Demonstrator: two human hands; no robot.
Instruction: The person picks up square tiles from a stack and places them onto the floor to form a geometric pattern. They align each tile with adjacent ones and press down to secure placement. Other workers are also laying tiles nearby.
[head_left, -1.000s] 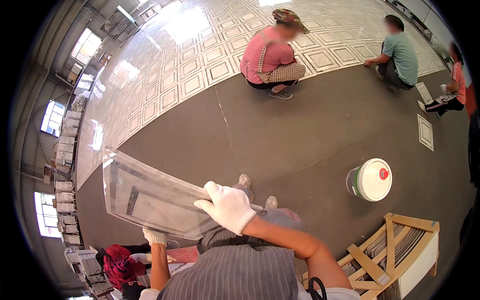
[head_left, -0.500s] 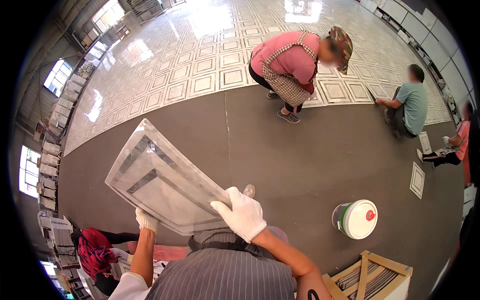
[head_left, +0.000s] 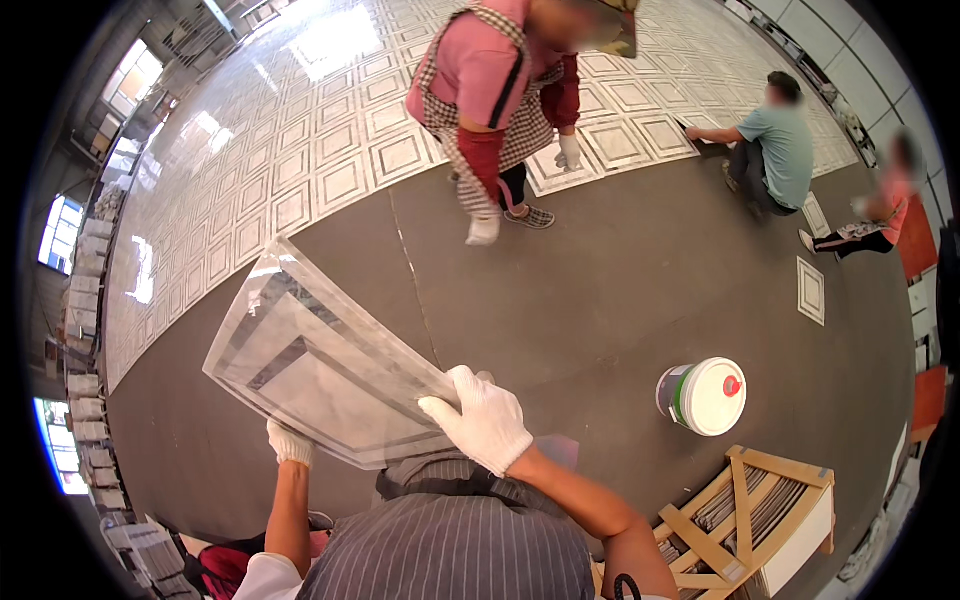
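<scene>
A glossy square tile (head_left: 320, 365) with a white and grey marble frame pattern is tilted in front of my body. My left hand (head_left: 290, 443), in a white knit glove, grips its lower left edge, the fingers partly hidden behind it. At the tile's right corner my right hand (head_left: 482, 420), gloved the same way, clasps the edge with the thumb on the patterned face. Beyond the tile stretches a bare grey floor (head_left: 540, 310) with a thin pale line across it.
A white lidded bucket (head_left: 715, 397) stands to the right, near a wooden crate (head_left: 745, 520) of upright tiles. Laid patterned tiles (head_left: 320, 150) cover the far floor. A co-worker in a checked apron (head_left: 490, 90) bends ahead; another in teal (head_left: 780, 150) squats. A loose tile (head_left: 811, 291) lies right.
My view has shifted, and the nearby aproned co-worker appears closer, one gloved hand now hanging lower. The tile stays in both my hands at about the same tilt.
</scene>
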